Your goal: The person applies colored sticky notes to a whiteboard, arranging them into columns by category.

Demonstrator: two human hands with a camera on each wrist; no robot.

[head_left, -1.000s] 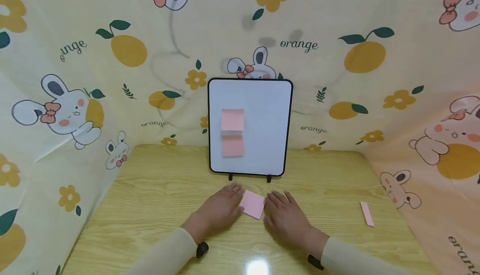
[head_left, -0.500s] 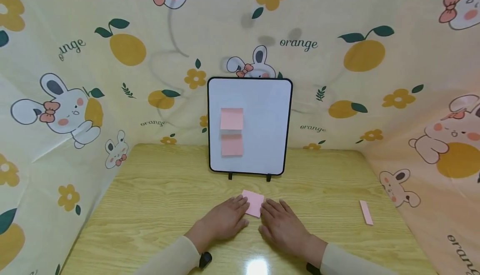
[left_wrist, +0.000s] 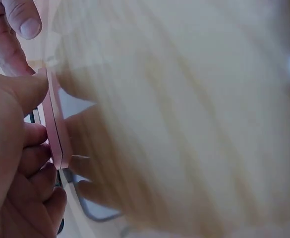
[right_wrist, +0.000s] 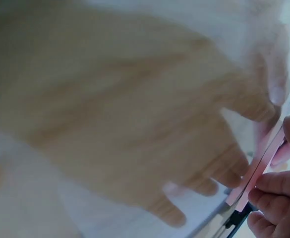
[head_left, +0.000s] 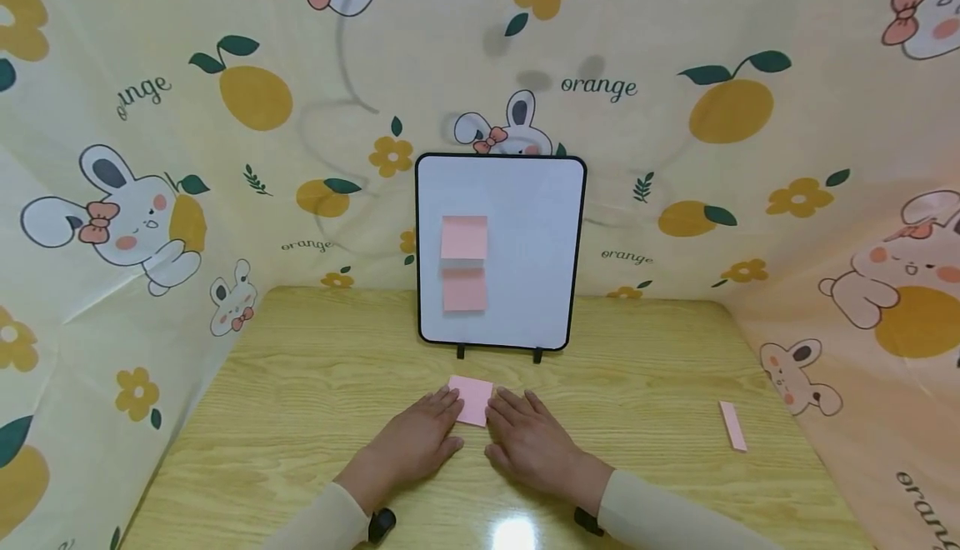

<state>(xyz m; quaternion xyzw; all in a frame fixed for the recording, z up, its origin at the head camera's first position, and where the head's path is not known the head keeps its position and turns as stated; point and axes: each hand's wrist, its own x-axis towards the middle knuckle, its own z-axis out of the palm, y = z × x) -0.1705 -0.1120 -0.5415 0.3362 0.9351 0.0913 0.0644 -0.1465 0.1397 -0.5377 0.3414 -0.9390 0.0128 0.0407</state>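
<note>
Comparing against half a second ago, I see the square pink sticky-note pad (head_left: 472,400) has slid left along the glossy wood-grain tabletop (head_left: 300,417), and both hands have gone with it. My left hand (head_left: 415,443) lies flat at the pad's left edge, my right hand (head_left: 528,446) flat at its right edge, the fingers of each straight and close together, their tips against the paper. From the left wrist view the pad shows as a thin stack seen edge-on. Behind it stands a black-framed, round-cornered whiteboard (head_left: 525,200) with two pink sticky notes (head_left: 464,263) stuck one above the other. A narrow pink paper strip (head_left: 733,426) lies well apart to the right.
</note>
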